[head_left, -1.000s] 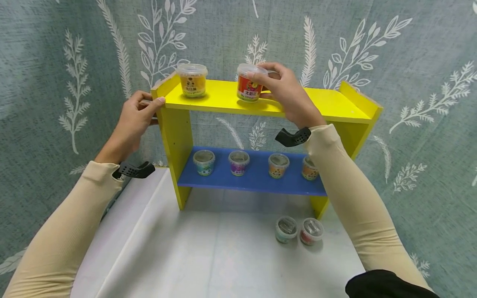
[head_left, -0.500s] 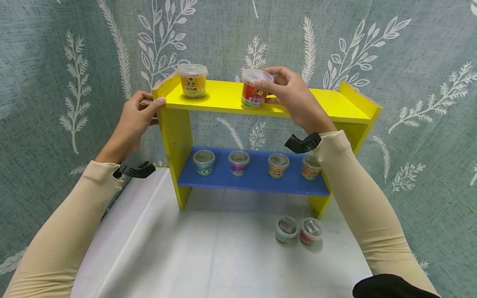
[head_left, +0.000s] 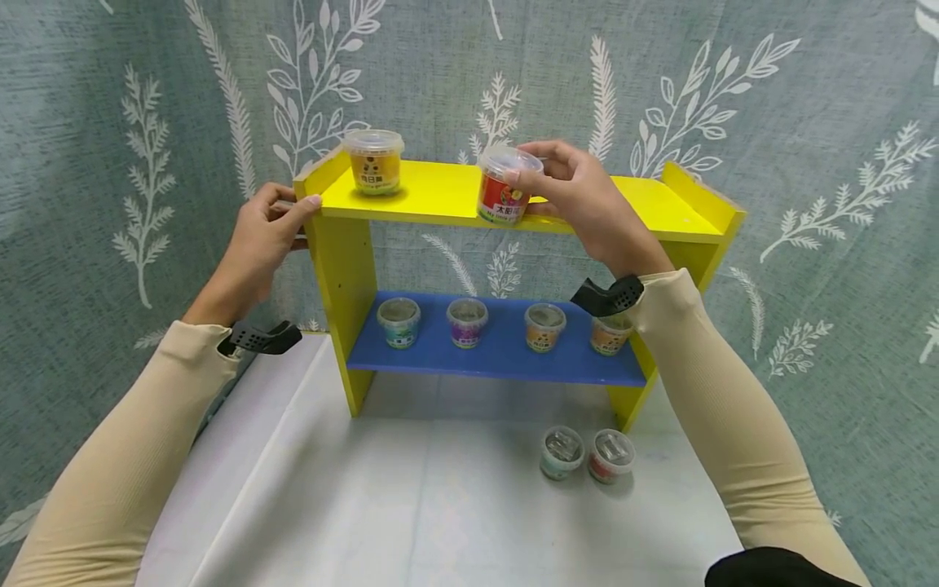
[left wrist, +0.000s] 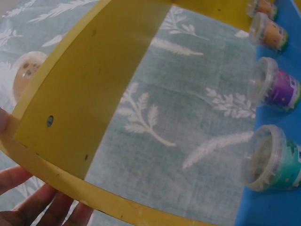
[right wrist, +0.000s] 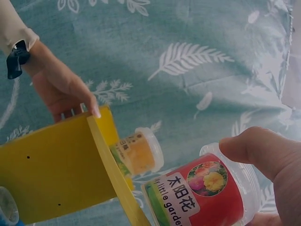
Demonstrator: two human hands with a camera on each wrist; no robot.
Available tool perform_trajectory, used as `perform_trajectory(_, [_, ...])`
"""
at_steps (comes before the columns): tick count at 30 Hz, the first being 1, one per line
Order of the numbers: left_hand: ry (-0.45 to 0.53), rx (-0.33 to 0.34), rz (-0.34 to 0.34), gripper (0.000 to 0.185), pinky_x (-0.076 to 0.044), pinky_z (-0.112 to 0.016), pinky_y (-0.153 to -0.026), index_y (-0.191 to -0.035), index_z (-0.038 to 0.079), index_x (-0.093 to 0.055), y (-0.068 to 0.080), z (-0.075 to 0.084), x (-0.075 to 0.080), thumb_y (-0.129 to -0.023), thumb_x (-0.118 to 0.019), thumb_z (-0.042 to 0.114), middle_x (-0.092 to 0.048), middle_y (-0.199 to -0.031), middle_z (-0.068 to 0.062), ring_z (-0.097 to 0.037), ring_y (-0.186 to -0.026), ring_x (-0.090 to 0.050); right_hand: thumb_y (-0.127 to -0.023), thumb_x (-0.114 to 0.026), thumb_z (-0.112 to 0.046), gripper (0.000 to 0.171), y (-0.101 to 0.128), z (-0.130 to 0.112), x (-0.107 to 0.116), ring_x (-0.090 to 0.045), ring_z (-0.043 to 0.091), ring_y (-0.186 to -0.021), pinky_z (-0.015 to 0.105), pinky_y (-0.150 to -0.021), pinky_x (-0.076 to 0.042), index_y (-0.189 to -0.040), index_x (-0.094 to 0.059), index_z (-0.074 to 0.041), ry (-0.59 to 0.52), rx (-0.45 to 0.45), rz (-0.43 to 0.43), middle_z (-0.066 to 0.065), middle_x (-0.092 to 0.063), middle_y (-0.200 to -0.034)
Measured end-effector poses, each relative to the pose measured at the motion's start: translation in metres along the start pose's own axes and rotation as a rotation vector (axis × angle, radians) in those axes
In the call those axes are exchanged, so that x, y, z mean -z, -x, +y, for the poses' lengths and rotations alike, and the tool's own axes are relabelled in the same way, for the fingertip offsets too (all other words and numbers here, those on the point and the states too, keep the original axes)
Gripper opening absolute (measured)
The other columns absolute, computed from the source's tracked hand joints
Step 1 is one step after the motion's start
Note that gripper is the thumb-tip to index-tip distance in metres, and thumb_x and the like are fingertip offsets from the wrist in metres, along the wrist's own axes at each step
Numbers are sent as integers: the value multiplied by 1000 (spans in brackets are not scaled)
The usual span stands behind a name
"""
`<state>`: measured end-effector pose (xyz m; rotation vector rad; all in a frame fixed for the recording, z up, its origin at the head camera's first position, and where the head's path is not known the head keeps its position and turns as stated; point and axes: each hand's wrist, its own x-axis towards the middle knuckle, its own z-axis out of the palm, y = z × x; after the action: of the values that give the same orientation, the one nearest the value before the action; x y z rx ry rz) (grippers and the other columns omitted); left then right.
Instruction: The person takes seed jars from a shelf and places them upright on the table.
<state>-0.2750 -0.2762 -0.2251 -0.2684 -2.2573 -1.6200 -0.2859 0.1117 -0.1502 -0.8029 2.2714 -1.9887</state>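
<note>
Four lidded cups (head_left: 467, 324), blue shelf (head_left: 433, 355), below and between left hand (head_left: 260, 236) and right hand (head_left: 590, 204); black wrist strap (head_left: 609, 297) partly overlaps the rightmost. Two further cups (head_left: 610, 458), white desk (head_left: 455, 514), below the right hand. One yellow cup (head_left: 376, 169), top board (head_left: 440, 183), beside the left hand, which grips the yellow rack's (head_left: 337, 269) end. One red cup (head_left: 500, 196), pinched in the right hand before the board's front edge. Leaf-patterned teal curtain (head_left: 546, 90), behind both hands.

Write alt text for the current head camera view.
A right hand holds a red-labelled cup by the top front edge of a yellow shelf unit, while the left hand grips its left end. A yellow-labelled cup stands on top at left; four cups line the blue shelf below, and two cups stand on the white surface.
</note>
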Motion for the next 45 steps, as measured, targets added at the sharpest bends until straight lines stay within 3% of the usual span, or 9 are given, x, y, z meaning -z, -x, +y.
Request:
perform_trajectory(15, [5, 5, 1, 36, -49, -36, -93, -124, 21, -50, 0, 2, -1, -103, -59, 48, -56, -119, -1, -18, -108, -59, -94, -77, -25, 56, 20, 0, 2, -58, 32, -120, 44, -104, -50, -142, -52, -11, 55, 86, -19, 12, -59, -138])
perform_trajectory(28, [2, 3, -3, 36, -49, -39, -96, -125, 21, -50, 1, 1, 0, -103, -59, 49, -56, -119, -1, -18, -109, -59, -93, -77, -27, 57, 33, 4, 3, -59, 30, -121, 42, -106, -48, -142, -51, -12, 82, 66, -18, 11, -60, -138])
perform_trajectory(36, [-13, -1, 1, 37, -49, -41, -98, -124, 22, -49, 2, 1, -1, -103, -58, 50, -56, -119, -2, -18, -109, -59, -93, -78, -30, 59, 39, 9, 4, -60, 27, -119, 47, -109, -42, -143, -51, -15, 137, 13, -1, 6, -62, -137])
perform_trajectory(45, [-25, -8, -1, 37, -48, -45, -101, -125, 22, -49, 1, 0, -1, -103, -57, 51, -55, -122, -2, -19, -111, -57, -93, -79, -32, 60, 54, 12, 2, -59, 28, -120, 46, -110, -42, -143, -51, -17, 129, 15, -62, 9, -62, -134])
